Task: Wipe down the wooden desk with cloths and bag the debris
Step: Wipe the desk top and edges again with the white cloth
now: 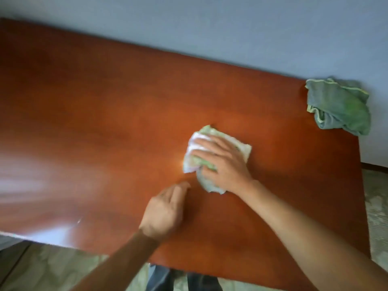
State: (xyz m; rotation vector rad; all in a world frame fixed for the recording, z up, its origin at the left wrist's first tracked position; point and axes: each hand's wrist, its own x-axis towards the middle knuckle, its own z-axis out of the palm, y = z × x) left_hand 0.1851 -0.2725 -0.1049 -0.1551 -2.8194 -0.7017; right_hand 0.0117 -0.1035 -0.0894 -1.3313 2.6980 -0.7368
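A: So, where is the cloth the person works with?

B: The pale green-and-white cloth [212, 152] lies bunched on the red-brown wooden desk [105, 127], right of the middle. The right hand [222, 162] lies flat on top of it, its fingers [201, 141] fairly straight and slightly spread, pressing the cloth to the wood.

A: And the other hand?

B: The left hand [165, 211] rests on the desk just beside the cloth's near edge, apart from it. Its fingers are loosely curled and hold nothing; the fingertips seem to touch the wood, though blur makes that hard to judge.

A: Anything else on the desk?

B: A second, grey-green cloth [338, 106] with a yellow hem sits crumpled at the far right corner, well apart from both hands, against the grey-blue wall [210, 28]. Light glares off the desk's left side. Below the near edge, patterned floor [52, 267] and the person's dark trouser legs [159, 278] show.
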